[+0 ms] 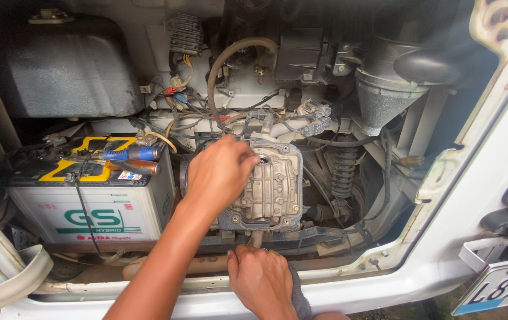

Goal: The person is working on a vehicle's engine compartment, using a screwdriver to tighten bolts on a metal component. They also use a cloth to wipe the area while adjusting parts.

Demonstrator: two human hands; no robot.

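A grey cast-metal engine cover (274, 189) with bolts around its edge sits in the middle of an open vehicle engine bay. My left hand (218, 175) reaches in from the lower left. Its bunched fingertips touch the cover's upper left corner beside a round opening (263, 159); whether they pinch something small is hidden. My right hand (260, 278) rests as a fist on the white body sill (384, 284) below the cover, with a dark cloth (299, 296) bunched under it.
A white battery (88, 207) stands at left with a blue-handled screwdriver (132, 153) and an orange-handled tool (135, 167) on top. Wires and a tan hose (230, 56) hang above the cover. A coil spring (343, 172) is at right, a dark tank (64, 65) upper left.
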